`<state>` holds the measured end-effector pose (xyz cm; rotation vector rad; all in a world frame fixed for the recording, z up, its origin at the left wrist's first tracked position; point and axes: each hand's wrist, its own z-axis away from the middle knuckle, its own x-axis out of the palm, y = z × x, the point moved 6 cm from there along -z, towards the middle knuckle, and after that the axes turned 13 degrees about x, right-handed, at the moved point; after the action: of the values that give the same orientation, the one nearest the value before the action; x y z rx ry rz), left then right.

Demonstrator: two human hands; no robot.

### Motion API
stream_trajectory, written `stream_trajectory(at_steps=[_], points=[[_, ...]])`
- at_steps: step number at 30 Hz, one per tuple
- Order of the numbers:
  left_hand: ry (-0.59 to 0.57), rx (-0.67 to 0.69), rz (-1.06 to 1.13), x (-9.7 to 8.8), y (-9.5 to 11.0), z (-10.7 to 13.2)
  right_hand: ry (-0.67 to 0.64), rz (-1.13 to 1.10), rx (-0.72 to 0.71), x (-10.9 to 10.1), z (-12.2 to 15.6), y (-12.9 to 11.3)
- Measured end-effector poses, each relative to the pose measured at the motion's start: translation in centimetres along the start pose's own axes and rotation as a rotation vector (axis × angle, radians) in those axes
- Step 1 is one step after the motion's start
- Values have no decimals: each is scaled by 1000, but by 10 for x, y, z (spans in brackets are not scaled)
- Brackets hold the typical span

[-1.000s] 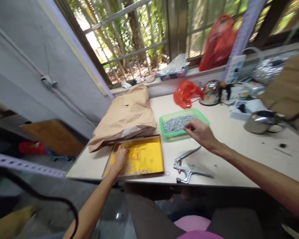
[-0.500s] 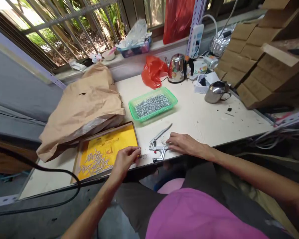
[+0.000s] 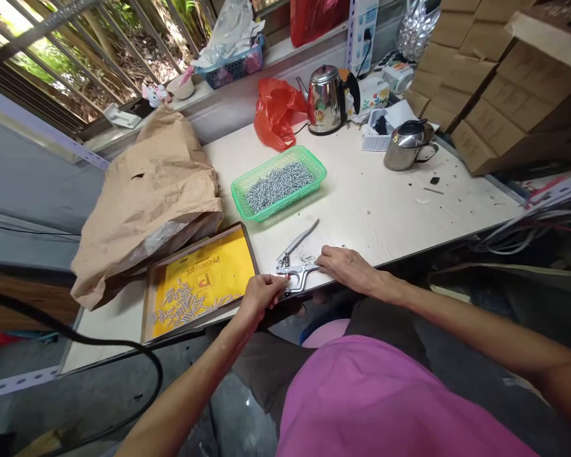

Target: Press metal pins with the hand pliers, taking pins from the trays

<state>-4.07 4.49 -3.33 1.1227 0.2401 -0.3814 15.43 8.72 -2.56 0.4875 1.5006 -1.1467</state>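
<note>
A metal plier-like hand tool (image 3: 295, 257) lies at the table's near edge. My right hand (image 3: 345, 266) rests on its lower handle with the fingers curled over it. My left hand (image 3: 261, 293) is pinched at the tool's head; what the fingertips hold is too small to name. Just left of that hand sits a shallow yellow-bottomed box (image 3: 197, 279) with several small metal pieces. Behind the tool stands a green basket (image 3: 314, 165) full of small silver parts.
A crumpled brown paper bag (image 3: 152, 184) lies at the left. A red plastic bag (image 3: 276, 111), a steel kettle (image 3: 324, 98) and a steel mug (image 3: 406, 146) stand at the back. Cardboard boxes (image 3: 495, 95) are stacked at the right. A black cable (image 3: 99, 346) hangs below.
My right hand came back from the green basket to the tool's handle. My left hand left the yellow box and went right to the tool's head. The camera view shifted right and down.
</note>
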Motion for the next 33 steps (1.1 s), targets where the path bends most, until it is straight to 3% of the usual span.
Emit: stream_trajectory(at_steps=[7,19,24,29,33], points=[[36,-65,-7,2,-6,-1,-3,19,7,0,0,-1],[-63,-141,-99,0,-5,-6,-36,32,7,-5,1,-2],[-53,-157,-68,1,-7,-7,30,26,-84,-19,-22,9],[-35,-156,-73,1,-9,-5,-52,179,-138,-16,-54,11],[-37,-148,-90,1,-9,-4,-46,236,-136,-19,-57,5]])
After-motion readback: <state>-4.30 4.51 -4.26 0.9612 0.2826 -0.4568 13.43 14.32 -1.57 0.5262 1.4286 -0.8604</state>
